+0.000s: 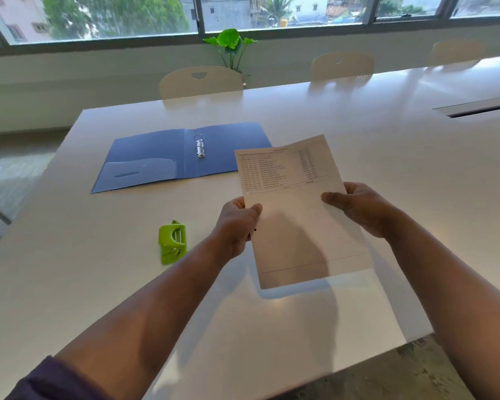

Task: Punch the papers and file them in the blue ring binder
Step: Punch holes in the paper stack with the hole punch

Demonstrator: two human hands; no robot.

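Note:
I hold the printed papers up above the white table, tilted toward me. My left hand pinches their left edge and my right hand grips the right edge. A small dark hole shows on the left edge near my left thumb. The blue ring binder lies open flat on the table behind and to the left, its metal rings standing upright in the middle. A green hole punch sits on the table left of my left hand.
Cream chairs line the far side of the table, with a green plant behind them under the window. A cable slot lies in the table at the right. The table's near right corner drops to the floor.

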